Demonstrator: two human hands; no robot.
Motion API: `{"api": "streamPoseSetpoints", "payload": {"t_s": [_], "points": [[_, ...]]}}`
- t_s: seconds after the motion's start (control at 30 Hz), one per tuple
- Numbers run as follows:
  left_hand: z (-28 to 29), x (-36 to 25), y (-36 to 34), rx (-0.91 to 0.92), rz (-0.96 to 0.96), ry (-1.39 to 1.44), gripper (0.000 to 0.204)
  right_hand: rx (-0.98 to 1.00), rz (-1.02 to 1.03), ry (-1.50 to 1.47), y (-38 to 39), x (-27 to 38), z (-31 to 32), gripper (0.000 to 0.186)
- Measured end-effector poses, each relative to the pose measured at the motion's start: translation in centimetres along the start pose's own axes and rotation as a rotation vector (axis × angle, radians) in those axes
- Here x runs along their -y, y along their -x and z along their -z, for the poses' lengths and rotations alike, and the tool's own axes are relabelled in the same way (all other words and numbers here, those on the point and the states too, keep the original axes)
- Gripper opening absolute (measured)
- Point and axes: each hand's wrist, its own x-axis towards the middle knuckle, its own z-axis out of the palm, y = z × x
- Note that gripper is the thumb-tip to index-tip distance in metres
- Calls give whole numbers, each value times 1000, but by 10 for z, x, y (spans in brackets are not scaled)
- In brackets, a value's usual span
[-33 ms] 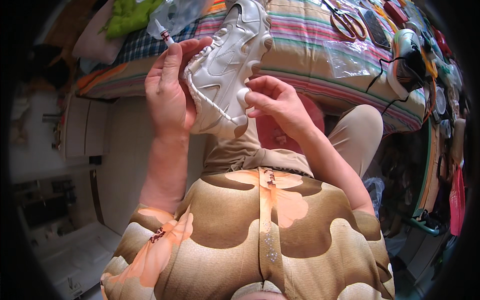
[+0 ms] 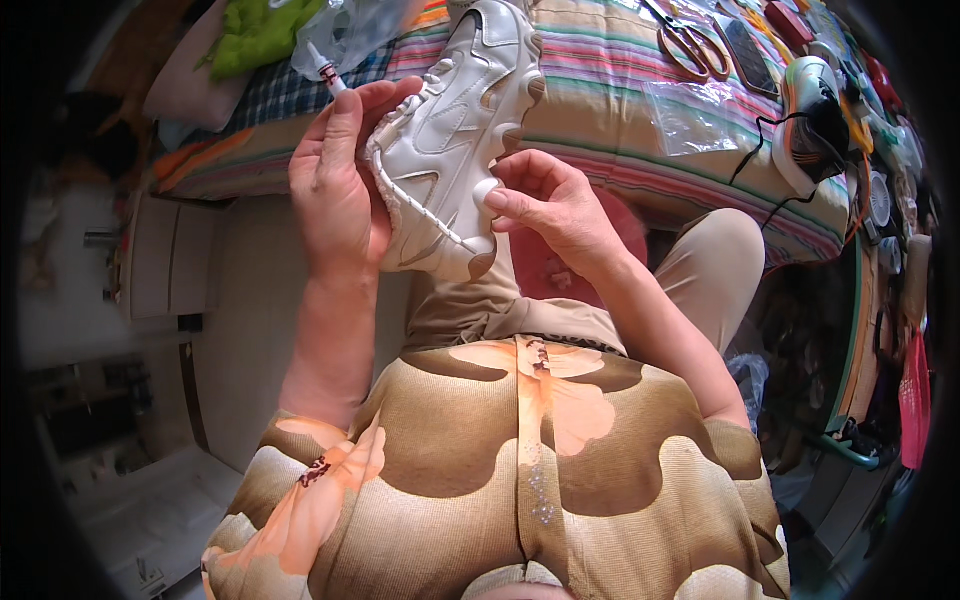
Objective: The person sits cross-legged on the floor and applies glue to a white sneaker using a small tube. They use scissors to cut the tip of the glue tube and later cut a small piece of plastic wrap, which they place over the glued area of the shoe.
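left fingers (image 2: pixel 346 115) grip a tube (image 2: pixel 326 70) and white sneaker (image 2: pixel 458 130) while right fingers (image 2: pixel 516 205) pinch its sole (image 2: pixel 485 190).

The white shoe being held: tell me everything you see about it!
The white shoe looks like smooth leather or plastic, with stitched panels, laces, a cord-like strip and a wavy sole with brownish patches. It is held on its side, sole to the right, toe toward the top. The left hand supports it on the lace side; the right hand is at the sole, by a white rounded piece. I can't tell whether that piece belongs to the shoe.
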Motion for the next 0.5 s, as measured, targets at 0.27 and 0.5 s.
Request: {"api": "streamPoseSetpoints", "payload": {"t_s": [0.27, 0.5], "points": [[-11, -2, 6, 65, -44, 15, 30, 8, 27, -87, 1, -3, 6, 36], [-11, -2, 8, 77, -44, 13, 30, 21, 18, -68, 2, -5, 7, 36]]}}
